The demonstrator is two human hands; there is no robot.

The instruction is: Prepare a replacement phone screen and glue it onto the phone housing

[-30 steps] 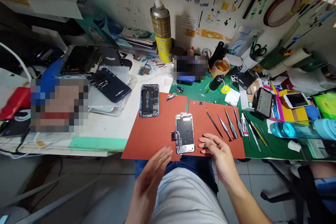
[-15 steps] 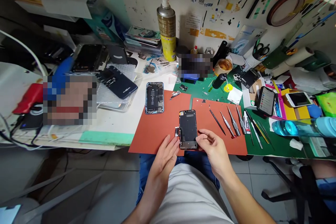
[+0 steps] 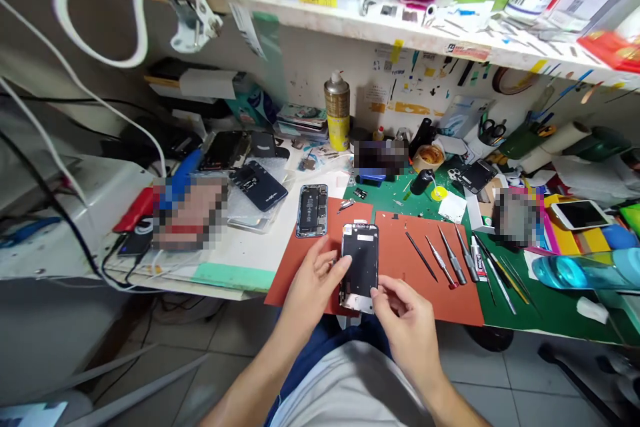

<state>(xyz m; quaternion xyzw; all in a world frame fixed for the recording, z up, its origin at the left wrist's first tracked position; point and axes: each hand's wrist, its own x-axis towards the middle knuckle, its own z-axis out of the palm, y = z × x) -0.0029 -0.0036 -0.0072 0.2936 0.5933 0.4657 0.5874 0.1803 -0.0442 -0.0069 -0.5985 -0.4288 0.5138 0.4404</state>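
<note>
A phone screen [image 3: 362, 260], its black inner side up with a silvery lower end, is between my hands over the front of the orange mat [image 3: 287, 277]. My left hand [image 3: 313, 283] has its thumb over the screen's left edge, fingers bent beside it and their tips partly hidden. My right hand [image 3: 407, 320] pinches the lower right edge between thumb and fingers. Beyond my left hand lies an opened phone body [image 3: 312, 211] with its battery and board exposed. A small metal part [image 3: 346, 205] sits to the right of that body.
On the right half of the mat lie a black pry stick [image 3: 421, 257] and several screwdrivers [image 3: 451, 253]. Farther right are a glue tube [image 3: 478, 259], tweezers [image 3: 500, 280] and a blue water bottle [image 3: 585, 269]. A spray can [image 3: 337, 110] stands behind, under a loaded shelf [image 3: 320, 10].
My view has tilted up, bringing the shelf in. The screen now looks raised and turned in my hands. My left hand has gone from flat beside it to thumb over its edge.
</note>
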